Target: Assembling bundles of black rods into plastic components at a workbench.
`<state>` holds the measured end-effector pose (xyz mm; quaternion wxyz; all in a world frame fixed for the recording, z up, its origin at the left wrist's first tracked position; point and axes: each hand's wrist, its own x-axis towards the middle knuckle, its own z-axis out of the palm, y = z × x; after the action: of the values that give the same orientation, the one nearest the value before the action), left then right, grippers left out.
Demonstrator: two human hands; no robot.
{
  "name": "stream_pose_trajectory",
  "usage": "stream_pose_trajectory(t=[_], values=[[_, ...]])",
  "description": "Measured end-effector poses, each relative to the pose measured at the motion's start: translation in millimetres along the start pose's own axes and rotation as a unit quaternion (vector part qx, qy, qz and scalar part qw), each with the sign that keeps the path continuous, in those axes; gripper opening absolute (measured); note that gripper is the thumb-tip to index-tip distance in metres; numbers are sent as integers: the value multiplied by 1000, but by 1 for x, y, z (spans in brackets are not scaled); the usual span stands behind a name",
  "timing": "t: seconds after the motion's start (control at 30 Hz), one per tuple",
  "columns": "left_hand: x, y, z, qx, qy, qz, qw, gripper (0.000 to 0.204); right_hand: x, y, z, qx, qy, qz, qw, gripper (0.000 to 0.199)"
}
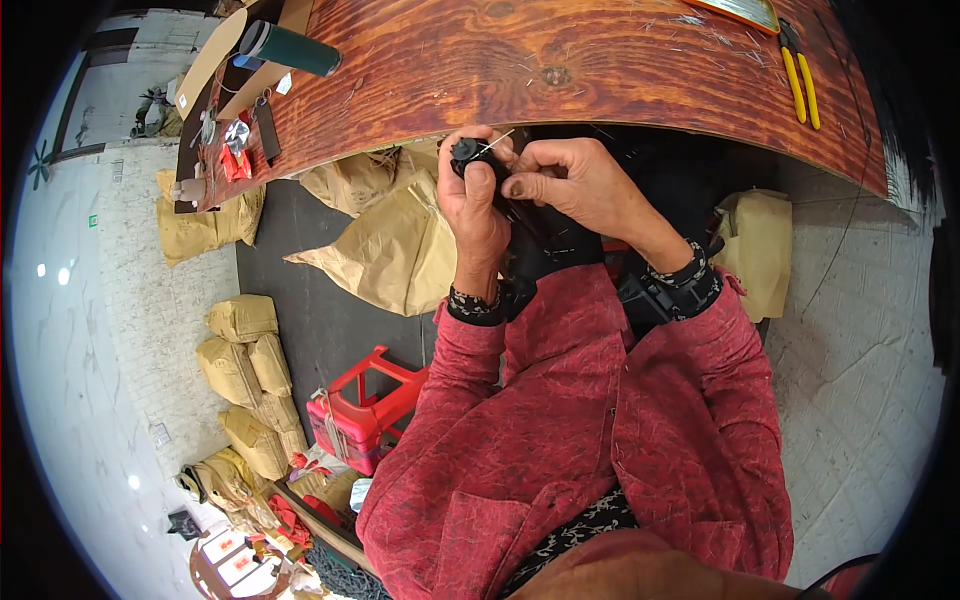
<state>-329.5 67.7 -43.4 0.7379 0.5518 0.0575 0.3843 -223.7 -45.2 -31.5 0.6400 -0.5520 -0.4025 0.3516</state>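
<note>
At the near edge of the wooden table [420,85], my left hand [475,215] is closed around a small, dark, rounded object [467,152], its thumb pressed along the side. A thin, pale, wire-like piece [497,140] sticks out from the object, slanting up to the right. Just to the right, my right hand [580,175] is closed in a pinch close to the left fingers. What lies between its fingertips is too small and dark to make out.
Cutting pliers with yellow handles [800,85] lie at the table's right, near scattered thin metal bits. A dark green cylinder [300,52] lies at the table's left. Brown paper sacks [385,245] stand below the table, and a red plastic stool [375,390] is left of me.
</note>
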Motion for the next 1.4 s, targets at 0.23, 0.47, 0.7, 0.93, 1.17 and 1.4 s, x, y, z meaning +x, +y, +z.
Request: stream_pose_trajectory(t=[0.23, 0.47, 0.7, 0.93, 1.17, 1.4], values=[[1, 1, -4, -10, -42, 1, 999, 49, -2, 3, 5, -20, 37, 39, 998, 31], [-1, -1, -4, 6, 14, 3, 1000, 59, -5, 11, 18, -4, 83, 23, 996, 32], [0, -1, -10, -24, -17, -8, 1000, 56, -2, 19, 12, 77, 12, 32, 996, 29], [0, 1, -8, -6, -30, -10, 999, 58, -9, 1, 23, -106, 129, -50, 985, 28], [-1, 3, -4, -42, -35, -35, 998, 59, -11, -5, 18, -161, 121, -51, 978, 24], [-4, -2, -7, -35, -81, -3, 996, 54, -18, -3, 34, -239, 193, -128, 943, 21]])
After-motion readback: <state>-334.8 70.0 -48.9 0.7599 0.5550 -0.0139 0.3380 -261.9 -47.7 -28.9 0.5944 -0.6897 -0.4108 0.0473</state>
